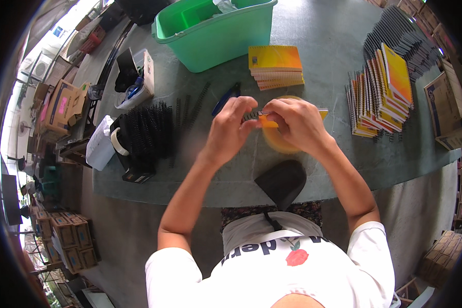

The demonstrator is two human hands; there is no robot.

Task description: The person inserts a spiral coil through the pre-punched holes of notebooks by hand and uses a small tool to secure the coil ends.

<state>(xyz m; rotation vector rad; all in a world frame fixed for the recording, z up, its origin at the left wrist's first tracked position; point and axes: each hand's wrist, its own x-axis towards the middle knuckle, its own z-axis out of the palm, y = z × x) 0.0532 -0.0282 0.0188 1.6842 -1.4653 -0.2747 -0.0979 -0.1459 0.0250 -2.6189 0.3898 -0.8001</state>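
Observation:
Over the table's near middle, my right hand [296, 122] grips a small notebook with an orange-yellow cover [268, 122], whose far end shows past my knuckles. A dark spiral binding coil [250, 116] runs along its left end toward my left hand [228, 127]. The left fingers curl round the coil's end, with thumb and index finger apart at the tips. Under my right hand lies a blurred round yellow shape [282, 146] I cannot make out. Just beyond my left hand is a blue-handled tool [225, 99]. A stack of yellow-orange notebooks [275, 61] stands farther away.
A green tub [215, 43] stands at the back. Bound notebooks [380, 97] and dark coils [395, 38] are piled at right. On the left are a heap of black coils [148, 133], loose coils [196, 105] and a white bin [145, 82]. A black flat object [283, 184] lies near the front edge.

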